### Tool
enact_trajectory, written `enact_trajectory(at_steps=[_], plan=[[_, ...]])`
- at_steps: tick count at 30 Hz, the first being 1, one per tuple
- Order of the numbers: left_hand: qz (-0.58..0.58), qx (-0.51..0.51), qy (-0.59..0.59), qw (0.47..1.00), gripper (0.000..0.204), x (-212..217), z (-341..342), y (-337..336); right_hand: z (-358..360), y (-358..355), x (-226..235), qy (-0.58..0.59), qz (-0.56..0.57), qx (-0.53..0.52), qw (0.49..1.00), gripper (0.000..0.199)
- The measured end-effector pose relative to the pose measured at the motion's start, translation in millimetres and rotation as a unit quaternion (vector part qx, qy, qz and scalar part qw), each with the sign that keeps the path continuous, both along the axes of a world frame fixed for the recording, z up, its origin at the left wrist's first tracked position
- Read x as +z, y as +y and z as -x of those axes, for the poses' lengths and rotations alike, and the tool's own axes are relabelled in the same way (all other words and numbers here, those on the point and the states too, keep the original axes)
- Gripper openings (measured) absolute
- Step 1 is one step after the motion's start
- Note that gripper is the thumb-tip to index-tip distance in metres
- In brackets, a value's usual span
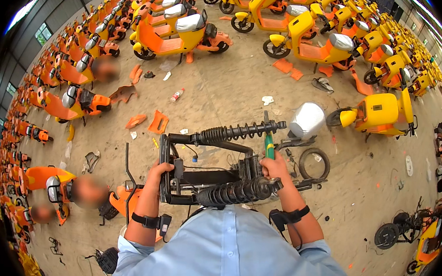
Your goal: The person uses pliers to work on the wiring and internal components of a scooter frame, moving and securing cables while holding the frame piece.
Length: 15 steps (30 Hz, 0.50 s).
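Note:
A black metal scooter frame section (241, 149) is held up in front of my body. Two shock absorbers with coil springs run along it, one on the far side (226, 133) and one on the near side (237, 191). My left hand (162, 173) is closed around the frame's left end. In my right hand (276, 166), at the frame's right end, is a screwdriver (269, 144) with a green and yellow handle. Its shaft points away from me, past the far shock absorber. Whether the right fingers also grip the frame is hidden.
Rows of yellow and orange scooters (301, 40) surround me. On the concrete floor lie a silver-covered seat (307, 121), a black tyre (314, 163), orange plastic pieces (158, 122) and a bottle (177, 94). A stripped wheel assembly (388, 236) lies at the right.

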<state>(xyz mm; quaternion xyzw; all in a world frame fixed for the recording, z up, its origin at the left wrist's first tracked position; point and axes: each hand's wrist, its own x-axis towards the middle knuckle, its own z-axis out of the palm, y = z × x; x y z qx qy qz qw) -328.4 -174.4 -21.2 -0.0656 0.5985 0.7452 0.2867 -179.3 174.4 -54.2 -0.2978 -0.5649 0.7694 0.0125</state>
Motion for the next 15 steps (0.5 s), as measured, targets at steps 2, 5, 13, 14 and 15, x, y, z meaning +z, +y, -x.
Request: enact_trajectory(at_steps=[2, 5, 13, 14, 15], plan=[[0.002, 0.003, -0.001, 1.000, 0.047, 0, -1, 0, 5, -10, 9, 0.015, -0.121, -0.018, 0.992, 0.050], [0.017, 0.012, 0.007, 1.000, 0.045, -7, -1, -2, 12, -26, 37, 0.103, -0.397, -0.002, 0.912, 0.049], [0.016, -0.013, 0.011, 1.000, 0.044, -4, -8, -2, 22, -33, 52, 0.012, -0.237, 0.034, 0.971, 0.042], [0.013, -0.011, 0.010, 1.000, 0.044, -2, -9, 0, 21, -35, 47, 0.010, -0.279, 0.032, 0.960, 0.042], [0.010, -0.009, 0.010, 1.000, 0.044, 1, -10, 2, 23, -40, 49, 0.009, -0.322, 0.031, 0.946, 0.042]])
